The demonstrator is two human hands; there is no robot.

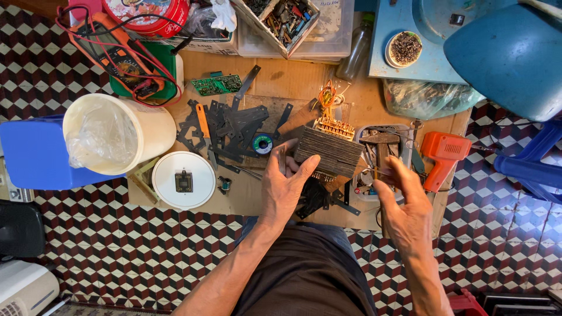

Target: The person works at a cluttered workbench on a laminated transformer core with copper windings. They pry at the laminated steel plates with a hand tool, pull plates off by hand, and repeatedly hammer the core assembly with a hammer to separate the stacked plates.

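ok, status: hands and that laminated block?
Left hand grips the laminated transformer block. Right hand open beside it, over the parts tray. Loose dark metal plates lie left.

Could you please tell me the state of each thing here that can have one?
Left hand: gripping the grey laminated transformer core.
Right hand: open, touching nothing.
White plastic bucket: upright, lined with clear bag.
Orange multimeter: lying flat, leads coiled over it.

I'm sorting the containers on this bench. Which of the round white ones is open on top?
The tall white bucket at the left, with clear plastic inside. The flat white round lid beside it is closed, a small dark part on top.
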